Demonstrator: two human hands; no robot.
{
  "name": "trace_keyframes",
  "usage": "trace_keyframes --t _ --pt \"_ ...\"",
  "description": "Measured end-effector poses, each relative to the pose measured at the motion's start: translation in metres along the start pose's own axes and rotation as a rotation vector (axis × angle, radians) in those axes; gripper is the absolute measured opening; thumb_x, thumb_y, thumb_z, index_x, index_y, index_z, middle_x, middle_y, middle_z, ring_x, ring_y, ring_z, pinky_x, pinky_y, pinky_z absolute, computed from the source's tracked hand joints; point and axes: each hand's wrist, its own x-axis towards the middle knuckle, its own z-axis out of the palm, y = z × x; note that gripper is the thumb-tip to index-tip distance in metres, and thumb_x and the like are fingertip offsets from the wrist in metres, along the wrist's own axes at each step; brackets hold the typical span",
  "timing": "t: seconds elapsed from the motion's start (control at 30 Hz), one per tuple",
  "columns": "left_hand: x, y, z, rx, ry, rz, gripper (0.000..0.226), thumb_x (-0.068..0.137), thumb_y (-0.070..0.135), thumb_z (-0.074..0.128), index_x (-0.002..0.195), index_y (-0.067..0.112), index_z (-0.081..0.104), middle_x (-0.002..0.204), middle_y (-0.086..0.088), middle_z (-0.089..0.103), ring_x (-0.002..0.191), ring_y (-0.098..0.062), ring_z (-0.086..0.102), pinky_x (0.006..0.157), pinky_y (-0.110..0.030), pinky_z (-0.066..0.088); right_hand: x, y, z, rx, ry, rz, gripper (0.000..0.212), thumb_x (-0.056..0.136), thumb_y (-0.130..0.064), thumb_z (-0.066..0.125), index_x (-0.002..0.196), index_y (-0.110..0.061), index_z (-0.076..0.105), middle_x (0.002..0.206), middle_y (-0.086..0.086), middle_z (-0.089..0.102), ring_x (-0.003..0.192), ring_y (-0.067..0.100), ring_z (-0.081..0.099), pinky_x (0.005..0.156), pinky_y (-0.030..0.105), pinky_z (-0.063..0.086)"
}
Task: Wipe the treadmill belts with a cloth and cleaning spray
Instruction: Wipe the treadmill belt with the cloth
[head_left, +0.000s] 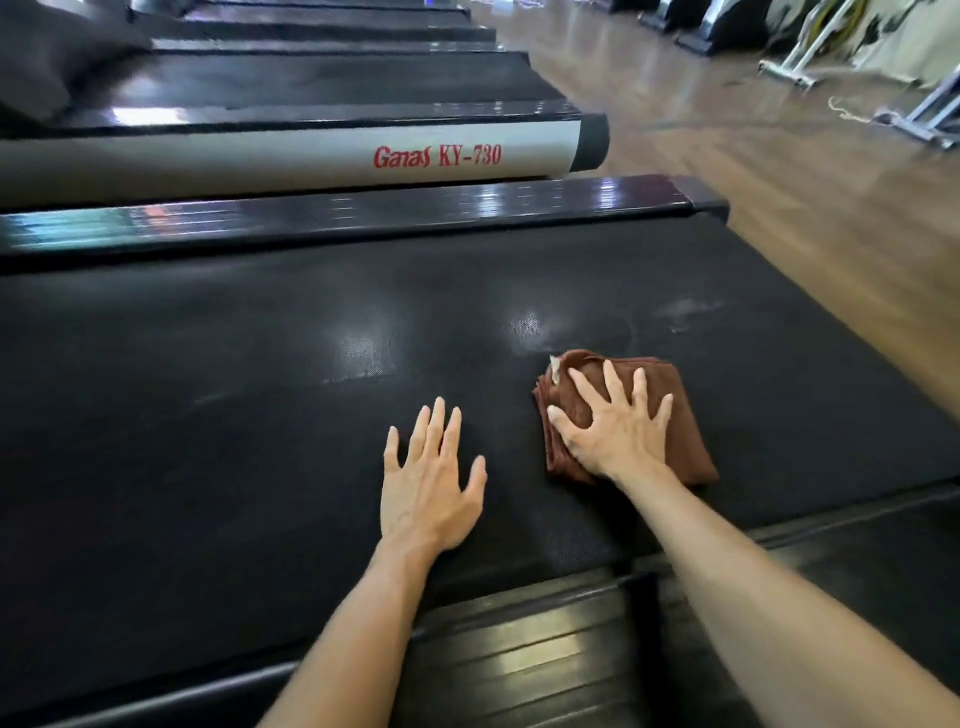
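A black treadmill belt (234, 395) fills most of the head view. A folded brown cloth (680, 410) lies on its right part. My right hand (615, 423) presses flat on the cloth with fingers spread. My left hand (431, 478) rests flat on the bare belt to the left of the cloth, fingers straight, holding nothing. Damp streaks and a whitish smear (685, 312) show on the belt beyond the cloth. No spray bottle is in view.
Glossy black side rails run along the belt at the far side (363, 218) and near side (545, 649). A second treadmill with a silver side panel marked Ganas KY-730 (436, 156) lies beyond, more behind it. Wooden floor (779, 182) and gym frames (924, 114) are at the right.
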Motion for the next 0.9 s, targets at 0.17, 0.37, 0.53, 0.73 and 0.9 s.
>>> trace_keyframes --t 0.17,0.37,0.53,0.73,0.9 --pt "0.001 -0.001 0.007 0.044 0.002 -0.019 0.068 0.103 0.054 0.024 0.163 0.028 0.007 0.171 0.008 -0.005 0.157 -0.010 -0.008 0.127 -0.044 -0.002 -0.012 -0.014 0.002 -0.012 -0.018 -0.103 0.076 0.092 -0.084 0.019 0.161 -0.052 0.011 0.174 -0.005 -0.001 0.159 0.034 -0.012 0.123 0.064 -0.011" --pt "0.002 0.000 0.010 0.067 0.043 -0.019 0.072 0.097 0.057 0.016 0.162 0.028 0.015 0.171 0.008 0.004 0.157 -0.010 0.000 0.125 -0.043 0.003 -0.068 0.038 0.005 -0.005 -0.019 -0.168 0.088 0.078 -0.094 0.014 0.158 -0.057 0.016 0.173 -0.011 0.003 0.159 0.026 -0.010 0.125 0.059 -0.007" --pt "0.004 -0.001 0.012 0.082 0.047 -0.025 0.068 0.099 0.054 0.028 0.162 0.028 0.018 0.171 0.008 0.007 0.157 -0.010 0.003 0.125 -0.044 0.006 0.008 0.030 -0.009 0.009 -0.013 0.042 0.085 0.086 -0.090 0.024 0.161 -0.050 0.016 0.174 -0.005 0.003 0.158 0.034 -0.006 0.123 0.065 -0.003" --pt "0.005 -0.001 0.011 0.079 0.060 -0.022 0.070 0.097 0.056 0.023 0.161 0.029 0.021 0.170 0.008 0.011 0.157 -0.011 0.006 0.124 -0.044 0.009 -0.046 -0.007 0.011 0.014 0.036 -0.305 0.079 0.087 -0.086 0.025 0.158 -0.054 0.020 0.174 -0.007 0.006 0.159 0.032 -0.008 0.124 0.064 -0.006" --pt "0.005 -0.002 0.013 0.073 0.057 -0.029 0.069 0.097 0.056 0.026 0.160 0.030 0.020 0.170 0.008 0.010 0.157 -0.011 0.004 0.124 -0.044 0.009 -0.063 0.026 0.009 0.015 0.039 -0.170 0.083 0.081 -0.091 0.022 0.156 -0.057 0.022 0.172 -0.012 0.009 0.159 0.025 -0.004 0.126 0.058 -0.002"
